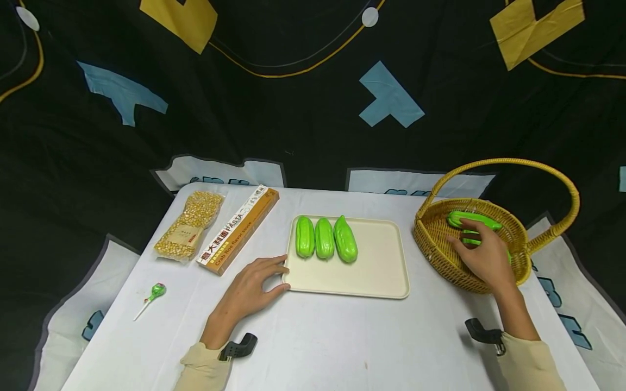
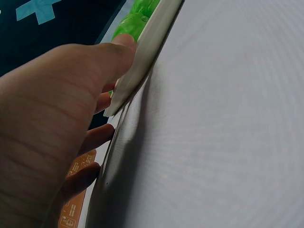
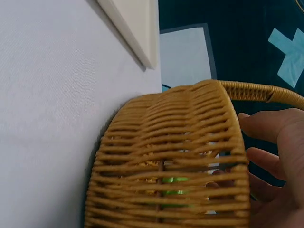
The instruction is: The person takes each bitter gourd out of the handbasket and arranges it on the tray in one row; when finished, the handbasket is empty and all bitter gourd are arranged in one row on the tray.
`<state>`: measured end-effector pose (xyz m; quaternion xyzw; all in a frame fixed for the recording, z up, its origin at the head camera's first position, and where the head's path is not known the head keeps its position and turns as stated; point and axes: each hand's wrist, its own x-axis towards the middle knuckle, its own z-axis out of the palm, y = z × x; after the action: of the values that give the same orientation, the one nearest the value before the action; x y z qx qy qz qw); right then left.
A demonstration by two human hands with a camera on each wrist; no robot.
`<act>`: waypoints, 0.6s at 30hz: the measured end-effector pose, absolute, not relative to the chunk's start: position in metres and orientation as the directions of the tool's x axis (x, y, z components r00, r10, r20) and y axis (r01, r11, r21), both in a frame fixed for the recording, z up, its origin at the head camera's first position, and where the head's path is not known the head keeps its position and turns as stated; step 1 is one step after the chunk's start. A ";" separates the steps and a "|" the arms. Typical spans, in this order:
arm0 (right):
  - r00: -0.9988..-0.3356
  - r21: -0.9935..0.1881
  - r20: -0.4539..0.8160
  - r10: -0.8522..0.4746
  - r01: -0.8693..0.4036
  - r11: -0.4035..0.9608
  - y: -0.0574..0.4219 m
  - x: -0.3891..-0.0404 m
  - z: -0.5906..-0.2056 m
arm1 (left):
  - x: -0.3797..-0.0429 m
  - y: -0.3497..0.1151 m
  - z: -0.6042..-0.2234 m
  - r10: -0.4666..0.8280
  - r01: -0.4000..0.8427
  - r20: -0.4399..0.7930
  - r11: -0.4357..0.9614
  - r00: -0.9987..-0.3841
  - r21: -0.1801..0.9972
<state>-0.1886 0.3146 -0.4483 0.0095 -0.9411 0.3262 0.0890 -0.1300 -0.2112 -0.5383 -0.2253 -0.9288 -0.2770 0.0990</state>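
Head view: evenly bright on white table (image 1: 342, 347) around tray (image 1: 376, 260), dark on black backdrop (image 1: 293, 119) behind tray; glints on green vegetables (image 1: 325, 239) atop tray. Left wrist view: greyer, softly shadowed beneath tray edge. Right wrist view: dimmer, shadowed along basket (image 3: 166, 118) beside tray.

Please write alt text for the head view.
A person's right grip reaches into a wicker basket holding green vegetables. The left grip touches a cream tray bearing three more. At left: pasta box, bag of kernels, lollipop.
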 end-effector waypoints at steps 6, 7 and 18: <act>-0.985 -0.593 0.167 0.049 -0.060 0.803 0.320 -0.188 -0.452 | -0.131 -0.212 -0.540 0.367 0.481 0.317 0.738 -0.874 0.472; -0.985 -0.588 0.167 0.051 -0.058 0.807 0.321 -0.188 -0.453 | -0.131 -0.212 -0.540 0.368 0.482 0.317 0.738 -0.874 0.471; -0.984 -0.522 0.160 0.082 -0.014 0.853 0.334 -0.192 -0.461 | -0.132 -0.212 -0.541 0.367 0.482 0.320 0.739 -0.874 0.470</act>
<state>-0.1923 0.3345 -0.4614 -0.0179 -0.9584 0.2707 0.0883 -0.1315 -0.2122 -0.5414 -0.2290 -0.9268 -0.2790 0.1038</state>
